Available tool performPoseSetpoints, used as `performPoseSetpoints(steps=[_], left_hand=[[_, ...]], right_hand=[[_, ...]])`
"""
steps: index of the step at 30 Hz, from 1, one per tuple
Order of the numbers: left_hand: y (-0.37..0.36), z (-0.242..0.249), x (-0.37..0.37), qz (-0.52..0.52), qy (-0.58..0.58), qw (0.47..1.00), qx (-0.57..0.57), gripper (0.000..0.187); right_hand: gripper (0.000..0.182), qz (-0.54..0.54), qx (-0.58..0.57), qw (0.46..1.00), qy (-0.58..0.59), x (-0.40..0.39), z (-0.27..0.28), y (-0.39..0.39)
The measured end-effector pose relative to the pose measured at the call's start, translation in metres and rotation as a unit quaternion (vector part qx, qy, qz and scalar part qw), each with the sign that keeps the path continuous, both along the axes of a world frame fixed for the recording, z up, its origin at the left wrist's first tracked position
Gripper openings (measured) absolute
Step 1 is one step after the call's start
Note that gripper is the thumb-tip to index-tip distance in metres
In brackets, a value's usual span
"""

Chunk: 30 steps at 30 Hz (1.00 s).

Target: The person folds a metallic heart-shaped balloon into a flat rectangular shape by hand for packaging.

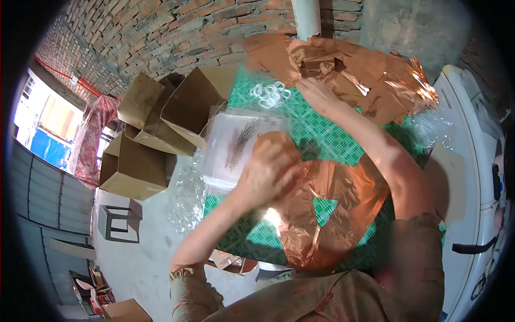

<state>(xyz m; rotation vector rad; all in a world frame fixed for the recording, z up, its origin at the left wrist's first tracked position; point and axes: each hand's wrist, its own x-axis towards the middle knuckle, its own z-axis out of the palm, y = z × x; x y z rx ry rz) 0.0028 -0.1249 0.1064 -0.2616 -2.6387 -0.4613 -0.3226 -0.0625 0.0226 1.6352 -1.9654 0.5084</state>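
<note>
My left hand (268, 174) is smeared by motion above the table, its fingers bent and partly hidden. Just beyond it shows a rounded copper-coloured piece (274, 140). A flat copper foil shape (343, 225), wrinkled and shiny, with a triangular opening, spreads over the table in front of me. My right hand (317, 96) reaches to the far side, fingers stretched out at the edge of a pile of crumpled copper foil (370, 80). White string loops (271, 95) lie left of its fingertips. A stack of clear plastic bags with dark print (228, 147) lies beside my left hand.
A green patterned cloth (343, 142) covers the table. Open cardboard boxes (140, 166) stand at the left, near crinkled clear plastic (188, 206). A white appliance (456, 161) borders the right side, and a brick wall (182, 32) with a white pipe (307, 19) rises behind.
</note>
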Motion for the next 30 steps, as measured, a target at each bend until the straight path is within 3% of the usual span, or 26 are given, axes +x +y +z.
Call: performPoseSetpoints(steps=[3, 6, 12, 16, 22, 30], left_hand=[[-0.038, -0.002, -0.055, 0.015, 0.002, 0.997, 0.070, 0.035], [-0.081, -0.020, -0.113, 0.026, 0.031, 0.997, 0.069, 0.038], [-0.119, -0.041, -0.194, 0.103, -0.005, 0.993, 0.063, 0.045], [-0.129, -0.066, -0.226, 0.106, 0.017, 0.992, 0.065, 0.046], [-0.136, -0.075, -0.255, 0.138, 0.028, 0.988, 0.070, 0.031], [-0.137, -0.080, -0.263, 0.198, -0.003, 0.951, 0.239, 0.025]], right_hand=[[0.019, -0.055, 0.057, 0.996, -0.047, -0.022, -0.013, -0.034], [0.020, -0.075, 0.108, 0.989, -0.062, -0.044, -0.016, -0.051], [0.017, -0.044, 0.048, 0.997, -0.027, -0.040, -0.019, -0.040], [0.017, -0.038, 0.012, 0.997, -0.065, -0.052, -0.020, -0.047], [0.015, -0.075, -0.008, 0.983, -0.167, -0.054, -0.005, -0.044], [0.023, -0.090, 0.012, 0.974, -0.206, -0.061, -0.001, -0.047]])
